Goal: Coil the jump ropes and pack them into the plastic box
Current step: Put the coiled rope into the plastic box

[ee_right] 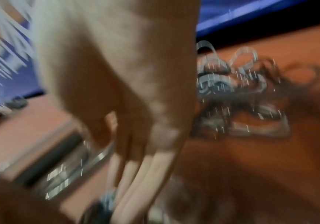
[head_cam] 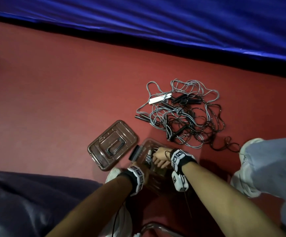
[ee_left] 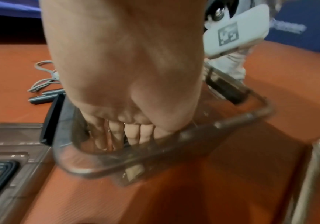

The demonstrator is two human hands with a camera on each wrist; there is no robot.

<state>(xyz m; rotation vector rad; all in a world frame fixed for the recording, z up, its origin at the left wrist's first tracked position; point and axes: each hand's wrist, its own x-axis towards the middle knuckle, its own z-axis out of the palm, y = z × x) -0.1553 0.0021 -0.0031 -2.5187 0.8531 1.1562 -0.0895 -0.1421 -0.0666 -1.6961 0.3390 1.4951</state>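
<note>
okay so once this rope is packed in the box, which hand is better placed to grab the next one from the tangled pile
Probably the right hand. The tangled pile lies on the floor beyond and to the right of the plastic box, on that hand's side. The left hand is at the box's left, nearer the lid.

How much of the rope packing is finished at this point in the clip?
Early stage. Done: the clear lid is off and lies beside the clear plastic box. In hand: both the left hand and right hand reach into the box, apparently settling a grey rope; their grip is unclear. Left: the tangled pile of grey and black jump ropes still lies uncoiled on the red floor.
</note>
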